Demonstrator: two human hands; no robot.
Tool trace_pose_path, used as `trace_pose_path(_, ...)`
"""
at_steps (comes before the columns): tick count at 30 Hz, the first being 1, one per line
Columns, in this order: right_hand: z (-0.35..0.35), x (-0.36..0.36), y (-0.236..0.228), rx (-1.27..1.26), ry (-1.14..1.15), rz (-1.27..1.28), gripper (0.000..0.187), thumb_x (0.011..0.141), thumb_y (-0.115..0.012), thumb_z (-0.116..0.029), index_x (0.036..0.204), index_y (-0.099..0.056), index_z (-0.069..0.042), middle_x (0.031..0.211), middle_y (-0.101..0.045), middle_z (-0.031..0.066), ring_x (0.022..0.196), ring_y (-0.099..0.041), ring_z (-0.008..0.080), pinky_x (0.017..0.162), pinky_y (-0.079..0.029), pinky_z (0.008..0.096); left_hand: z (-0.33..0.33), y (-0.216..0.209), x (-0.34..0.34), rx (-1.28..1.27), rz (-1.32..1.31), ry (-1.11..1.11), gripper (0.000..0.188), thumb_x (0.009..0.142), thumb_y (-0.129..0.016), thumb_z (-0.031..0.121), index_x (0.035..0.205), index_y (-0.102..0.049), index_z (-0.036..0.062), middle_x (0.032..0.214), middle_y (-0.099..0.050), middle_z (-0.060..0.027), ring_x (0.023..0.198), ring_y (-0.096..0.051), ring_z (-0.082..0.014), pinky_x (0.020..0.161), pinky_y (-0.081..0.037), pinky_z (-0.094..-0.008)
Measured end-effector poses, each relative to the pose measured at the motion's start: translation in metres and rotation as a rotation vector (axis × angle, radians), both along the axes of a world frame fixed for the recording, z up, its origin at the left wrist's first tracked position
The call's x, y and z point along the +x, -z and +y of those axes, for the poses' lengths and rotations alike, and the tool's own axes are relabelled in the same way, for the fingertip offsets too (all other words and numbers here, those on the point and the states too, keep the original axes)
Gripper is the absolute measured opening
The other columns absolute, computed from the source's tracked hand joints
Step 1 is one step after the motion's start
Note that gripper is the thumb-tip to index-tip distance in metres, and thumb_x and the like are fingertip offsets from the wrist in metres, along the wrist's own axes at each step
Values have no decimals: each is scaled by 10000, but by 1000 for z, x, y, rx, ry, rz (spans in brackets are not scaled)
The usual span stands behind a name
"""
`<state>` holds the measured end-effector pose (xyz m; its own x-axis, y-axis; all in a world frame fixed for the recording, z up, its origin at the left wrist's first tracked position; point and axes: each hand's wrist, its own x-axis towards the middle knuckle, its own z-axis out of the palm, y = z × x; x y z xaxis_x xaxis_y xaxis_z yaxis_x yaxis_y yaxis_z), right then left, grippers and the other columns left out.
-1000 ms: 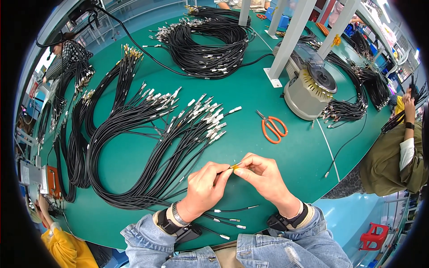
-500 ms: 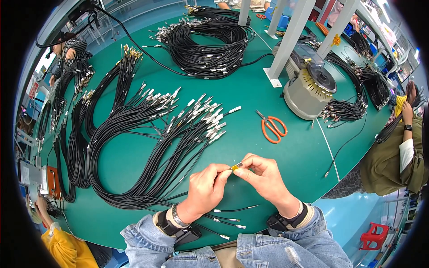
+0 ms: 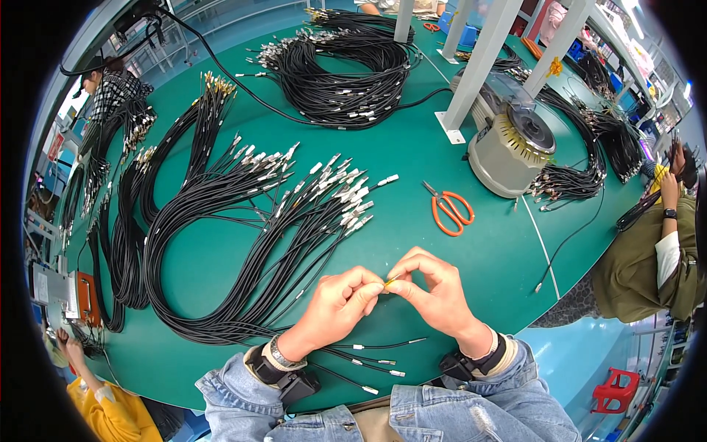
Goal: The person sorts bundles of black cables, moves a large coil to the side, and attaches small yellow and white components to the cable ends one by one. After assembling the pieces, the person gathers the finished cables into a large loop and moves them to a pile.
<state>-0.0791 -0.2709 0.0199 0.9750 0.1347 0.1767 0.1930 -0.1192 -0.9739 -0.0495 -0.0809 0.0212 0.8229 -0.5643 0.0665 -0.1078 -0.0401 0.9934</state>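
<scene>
My left hand [image 3: 343, 300] and my right hand [image 3: 433, 292] meet fingertip to fingertip above the near part of the green table. Between the pinched thumbs and forefingers shows a small yellow piece [image 3: 390, 281], mostly hidden, so its kind cannot be made out. Left of my hands lies a big curved bundle of black cables [image 3: 166, 265] with white-tagged ends fanned out. Several loose cable ends [image 3: 356, 361] stick out below my left hand. Beyond my right hand rests a pair of scissors [image 3: 453, 214] with orange handles.
A round grey-beige machine [image 3: 508, 155] stands at the right beside a metal post [image 3: 479, 62]. A coiled cable bundle [image 3: 294, 88] lies at the back. Co-workers sit around the green table [image 3: 398, 221]; one in an olive top [image 3: 641, 272] handles cables. A red stool [image 3: 617, 390] stands on the floor.
The yellow piece between my fingertips has turned and shows less, now as a thin sliver. My left wrist has shifted slightly left. The co-worker at the far left has bent lower.
</scene>
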Motion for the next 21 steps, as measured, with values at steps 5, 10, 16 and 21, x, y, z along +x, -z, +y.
trace_pose_path(5,-2,1,3,33,-56,-32,69,857,-665,-22,903,-649,27,861,-613,87,808,-588,159,723,-479,284,5,1,5,-160,401,134,209,1000,-505,173,908,-589,4,591,-476,24,464,-361,-32,418,-278,-197)
trace_pose_path(10,-5,5,6,-35,-119,-65,89,879,-636,-18,952,-640,31,901,-615,90,817,-588,160,739,-483,285,8,2,11,-248,610,201,264,1013,-482,228,912,-581,6,594,-431,39,468,-307,-29,417,-257,-197)
trace_pose_path(16,4,3,4,197,-51,-3,142,898,-604,-8,1031,-608,43,936,-602,77,833,-583,147,759,-485,281,7,3,13,-259,658,197,261,1011,-486,234,901,-576,15,603,-423,44,487,-298,-28,425,-256,-191)
trace_pose_path(21,2,2,5,270,-71,82,146,914,-582,-11,1048,-601,43,934,-595,67,849,-581,135,785,-486,274,3,4,10,-231,574,156,230,1007,-496,207,919,-580,11,620,-454,39,504,-353,-27,442,-291,-186)
